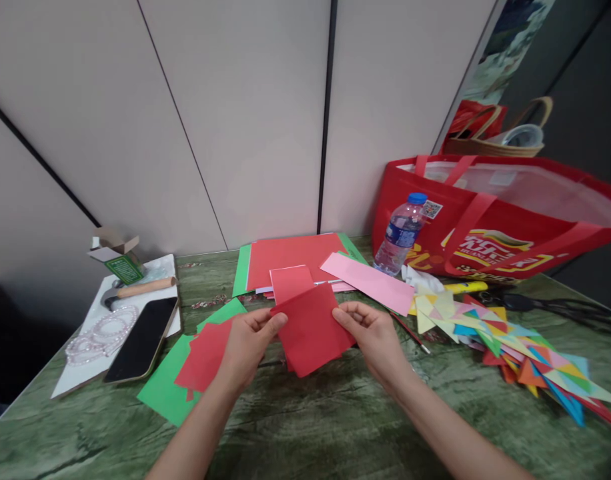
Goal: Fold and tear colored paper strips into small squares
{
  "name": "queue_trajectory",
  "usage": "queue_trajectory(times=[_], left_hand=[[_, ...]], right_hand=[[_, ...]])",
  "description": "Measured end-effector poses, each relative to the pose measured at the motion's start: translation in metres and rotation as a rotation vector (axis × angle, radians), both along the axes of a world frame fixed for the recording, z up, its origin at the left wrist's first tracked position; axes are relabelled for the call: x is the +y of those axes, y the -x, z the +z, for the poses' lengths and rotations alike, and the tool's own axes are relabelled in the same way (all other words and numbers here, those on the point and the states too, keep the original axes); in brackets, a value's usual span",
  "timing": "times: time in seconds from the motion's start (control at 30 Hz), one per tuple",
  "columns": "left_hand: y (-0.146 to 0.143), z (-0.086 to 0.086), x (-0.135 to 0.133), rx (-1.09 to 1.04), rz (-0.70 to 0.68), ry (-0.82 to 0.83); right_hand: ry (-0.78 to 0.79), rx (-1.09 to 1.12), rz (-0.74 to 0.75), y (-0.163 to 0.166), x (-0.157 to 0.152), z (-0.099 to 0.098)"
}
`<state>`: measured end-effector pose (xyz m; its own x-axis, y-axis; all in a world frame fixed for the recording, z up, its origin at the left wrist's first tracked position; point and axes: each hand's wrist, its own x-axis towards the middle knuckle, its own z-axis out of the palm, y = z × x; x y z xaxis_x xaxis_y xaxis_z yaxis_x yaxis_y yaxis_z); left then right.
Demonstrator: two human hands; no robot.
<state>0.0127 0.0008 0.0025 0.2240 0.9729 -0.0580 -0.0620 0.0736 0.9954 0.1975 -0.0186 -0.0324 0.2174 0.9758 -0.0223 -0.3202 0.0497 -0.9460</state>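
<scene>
Both hands hold a red square of paper (311, 328) just above the green table (335, 420). My left hand (248, 347) pinches its left edge with thumb on top. Its right edge is pinched by my right hand (373, 337). Under the left hand lie more red sheets (205, 357) on a green sheet (166, 390). Behind the held square sits a smaller red piece (290, 281), then a stack of red and green sheets (290, 257) and a pink strip (368, 281).
A water bottle (400, 235) and a big red bag (505, 217) stand at the back right. Folded coloured paper triangles (515, 347) spread to the right, scissors (560, 308) behind them. At left lie a phone (143, 339), bead bracelets (103, 333), a hammer (135, 291), a small box (116, 257).
</scene>
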Motion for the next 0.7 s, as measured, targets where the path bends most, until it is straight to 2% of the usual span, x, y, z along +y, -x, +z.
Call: queue_trajectory(times=[0.3, 0.43, 0.5, 0.57, 0.63, 0.67, 0.7], left_hand=[[-0.001, -0.004, -0.001, -0.065, 0.07, -0.051], [-0.004, -0.005, -0.002, 0.006, 0.069, -0.089], [0.0, -0.004, 0.002, 0.154, 0.075, -0.158], [0.012, -0.001, 0.009, 0.418, 0.158, -0.319], [0.034, 0.003, 0.019, 0.733, 0.328, -0.533], [0.048, 0.005, 0.025, 0.882, 0.43, -0.604], [0.063, 0.006, 0.03, 1.032, 0.499, -0.605]], right_hand=[[0.003, -0.025, 0.001, 0.001, 0.0, -0.001], [-0.002, -0.034, -0.009, 0.002, 0.0, -0.001], [-0.003, -0.026, -0.022, 0.001, 0.0, -0.001], [0.001, -0.01, -0.043, 0.0, 0.0, 0.0], [0.004, 0.004, -0.059, -0.002, 0.001, 0.0], [0.006, 0.006, -0.062, -0.002, 0.001, 0.0], [0.007, 0.006, -0.059, -0.002, 0.001, -0.001]])
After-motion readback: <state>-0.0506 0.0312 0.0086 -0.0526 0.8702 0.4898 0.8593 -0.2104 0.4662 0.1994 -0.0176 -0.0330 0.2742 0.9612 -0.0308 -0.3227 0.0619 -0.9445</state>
